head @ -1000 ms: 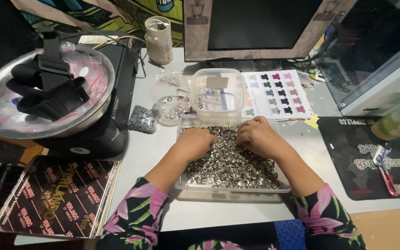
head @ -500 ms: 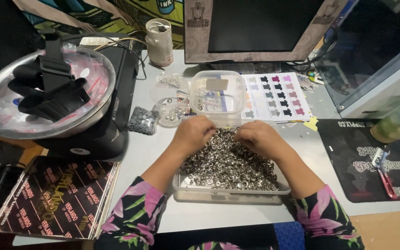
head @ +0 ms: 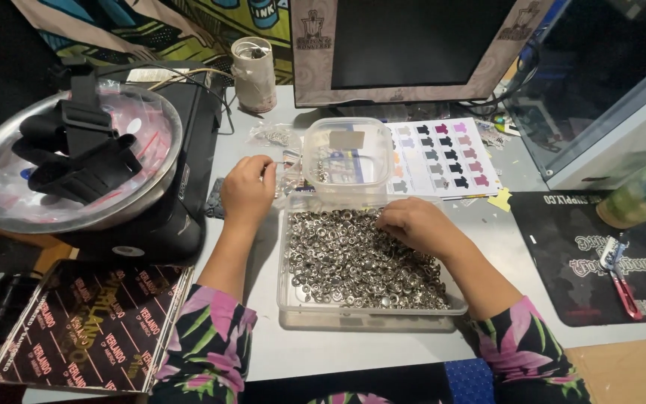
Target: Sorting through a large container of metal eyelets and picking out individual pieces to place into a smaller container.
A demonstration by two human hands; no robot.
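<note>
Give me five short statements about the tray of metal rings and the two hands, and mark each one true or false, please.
1. The right hand rests on the silver metal rings in the clear tray. True.
2. The left hand is inside the tray. False: it is outside, left of the tray, beside small clear bags.
3. A small clear plastic container stands behind the tray. True.
4. The colour chart of shirt shapes lies under the tray. False: it lies behind it, right of the container.
5. The monitor shows a bright picture. False: the screen is dark.
</note>
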